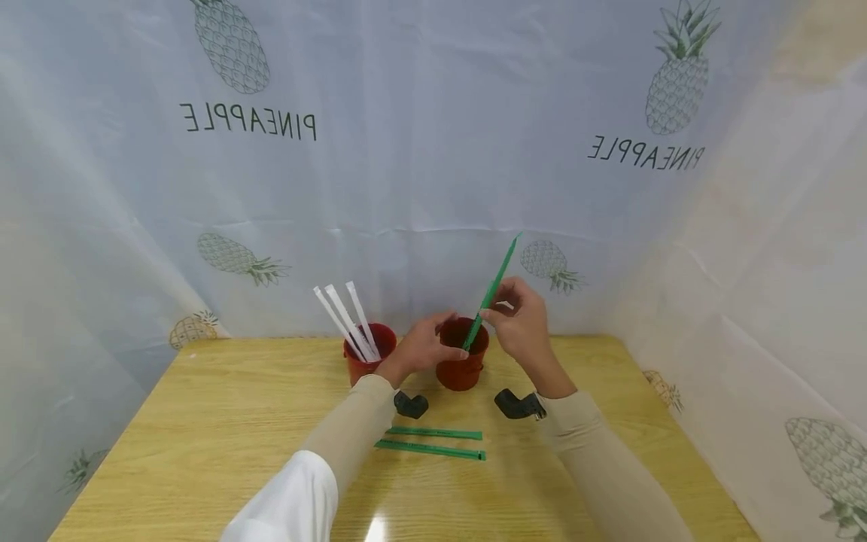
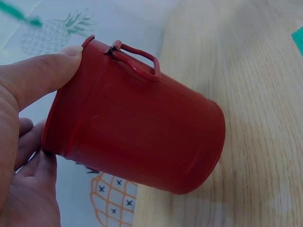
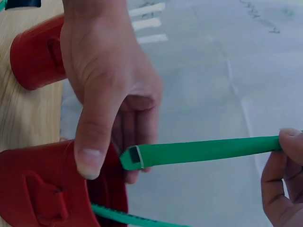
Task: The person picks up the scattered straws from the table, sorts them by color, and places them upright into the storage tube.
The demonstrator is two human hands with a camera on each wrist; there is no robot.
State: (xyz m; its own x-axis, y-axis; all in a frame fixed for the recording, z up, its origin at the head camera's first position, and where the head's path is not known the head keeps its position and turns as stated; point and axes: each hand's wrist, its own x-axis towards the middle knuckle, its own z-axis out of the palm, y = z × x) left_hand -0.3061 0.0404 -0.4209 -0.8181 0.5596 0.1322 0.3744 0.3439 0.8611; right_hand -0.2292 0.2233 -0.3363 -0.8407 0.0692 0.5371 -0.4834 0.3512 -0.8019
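My left hand [image 1: 423, 346] grips the rim of a small red bucket [image 1: 460, 375] standing on the table, thumb on the near side and fingers across the opening. In the right wrist view, my right hand [image 3: 286, 175] pinches a green paper-wrapped straw [image 3: 208, 150] between thumb and fingers. Its lower end is beside the bucket mouth, near my left fingers. Another green straw [image 3: 137, 219] leans out of that same bucket. Two more wrapped green straws [image 1: 440, 433] lie on the table in front, partly hidden by my left sleeve.
A second red bucket [image 1: 357, 369] stands to the left with several white-wrapped straws [image 1: 345, 320] in it, partly behind my left hand. Black wrist-camera mounts [image 1: 518, 405] hang under both wrists. A pineapple-print curtain [image 1: 420, 150] borders the wooden table [image 1: 237, 421] at the back and sides.
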